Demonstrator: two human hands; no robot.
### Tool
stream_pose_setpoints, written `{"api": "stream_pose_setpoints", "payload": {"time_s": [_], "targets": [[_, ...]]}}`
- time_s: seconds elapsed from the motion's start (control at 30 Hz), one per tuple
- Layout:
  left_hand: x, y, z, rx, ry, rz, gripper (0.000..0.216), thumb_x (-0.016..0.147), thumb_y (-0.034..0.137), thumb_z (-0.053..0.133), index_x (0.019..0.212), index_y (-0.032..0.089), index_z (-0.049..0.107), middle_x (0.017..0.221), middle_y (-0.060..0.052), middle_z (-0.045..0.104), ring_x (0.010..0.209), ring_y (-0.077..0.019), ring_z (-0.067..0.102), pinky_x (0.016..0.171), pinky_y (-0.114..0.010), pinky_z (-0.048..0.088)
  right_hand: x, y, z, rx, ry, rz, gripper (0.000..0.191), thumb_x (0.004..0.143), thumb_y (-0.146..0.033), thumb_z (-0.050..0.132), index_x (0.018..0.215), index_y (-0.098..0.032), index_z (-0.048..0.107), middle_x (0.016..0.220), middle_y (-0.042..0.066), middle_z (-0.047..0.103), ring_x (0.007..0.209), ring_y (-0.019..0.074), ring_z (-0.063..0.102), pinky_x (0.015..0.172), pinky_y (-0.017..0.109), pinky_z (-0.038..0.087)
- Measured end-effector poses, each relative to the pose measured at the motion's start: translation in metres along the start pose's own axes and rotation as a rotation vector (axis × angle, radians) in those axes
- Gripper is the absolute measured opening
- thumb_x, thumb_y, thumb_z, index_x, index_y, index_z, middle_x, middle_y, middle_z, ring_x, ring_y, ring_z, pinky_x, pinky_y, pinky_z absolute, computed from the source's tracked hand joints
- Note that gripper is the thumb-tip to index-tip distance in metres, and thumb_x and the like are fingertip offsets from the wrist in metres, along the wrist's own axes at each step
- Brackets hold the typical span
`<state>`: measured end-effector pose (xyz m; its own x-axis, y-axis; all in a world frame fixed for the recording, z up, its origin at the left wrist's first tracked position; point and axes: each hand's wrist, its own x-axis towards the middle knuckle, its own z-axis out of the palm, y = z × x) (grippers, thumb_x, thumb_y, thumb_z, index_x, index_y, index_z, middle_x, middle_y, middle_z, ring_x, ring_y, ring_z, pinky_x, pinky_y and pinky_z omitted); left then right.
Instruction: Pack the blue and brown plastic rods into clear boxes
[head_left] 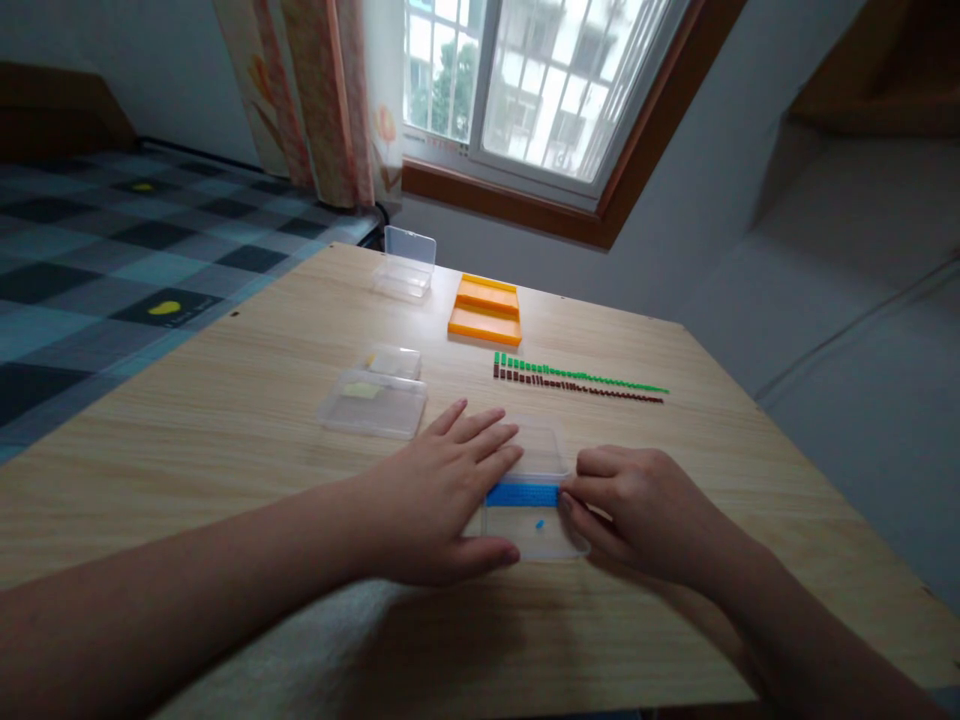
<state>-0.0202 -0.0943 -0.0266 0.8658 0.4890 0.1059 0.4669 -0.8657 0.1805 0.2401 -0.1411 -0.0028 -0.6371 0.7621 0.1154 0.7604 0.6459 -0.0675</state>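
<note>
A clear plastic box [536,540] lies with its lid [534,445] folded back on the table. Inside, along the hinge side, runs a tight row of small blue pieces [521,495]; one loose blue piece [540,524] lies nearer to me. My left hand [450,495] rests at the box's left side, fingers stretched and spread. At the right end of the blue row, my right hand [637,505] has its thumb and fingers pressed together at the box wall. Whatever is between those fingertips is hidden.
Rows of green pieces [544,370] and brown pieces [547,381] stretch across the wooden table [300,650] beyond the box. An orange two-section tray [486,322] and a clear open box [409,280] stand farther back. Another clear box [375,405] lies left of them, nearer me.
</note>
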Motion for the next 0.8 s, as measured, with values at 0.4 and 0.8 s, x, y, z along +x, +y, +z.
{"api": "stream_pose_setpoints", "payload": {"time_s": [0.4,0.8], "targets": [[0.0012,0.0008,-0.0012,-0.007,-0.006,-0.002,0.084,0.094,0.069,0.055,0.152,0.008,0.049,0.163,-0.022,0.039,0.153,-0.0440,0.029,0.124,-0.064,0.016,-0.0033,-0.0003,0.0006,-0.010,-0.010,0.003,0.032,0.099,-0.021,0.049,0.072,-0.017,0.066,0.072,0.002,0.059,0.062,0.0131,0.049,0.062,0.032,0.028],[0.0005,-0.0009,0.0018,0.000,0.015,0.005,0.085,0.094,0.071,0.053,0.152,0.009,0.048,0.163,-0.022,0.040,0.154,-0.0434,0.029,0.125,-0.063,0.014,-0.0049,-0.0032,-0.0036,0.212,0.043,-0.159,0.030,0.098,-0.019,0.049,0.078,-0.017,0.071,0.073,0.002,0.058,0.062,0.0132,0.048,0.060,0.031,0.030]]}}
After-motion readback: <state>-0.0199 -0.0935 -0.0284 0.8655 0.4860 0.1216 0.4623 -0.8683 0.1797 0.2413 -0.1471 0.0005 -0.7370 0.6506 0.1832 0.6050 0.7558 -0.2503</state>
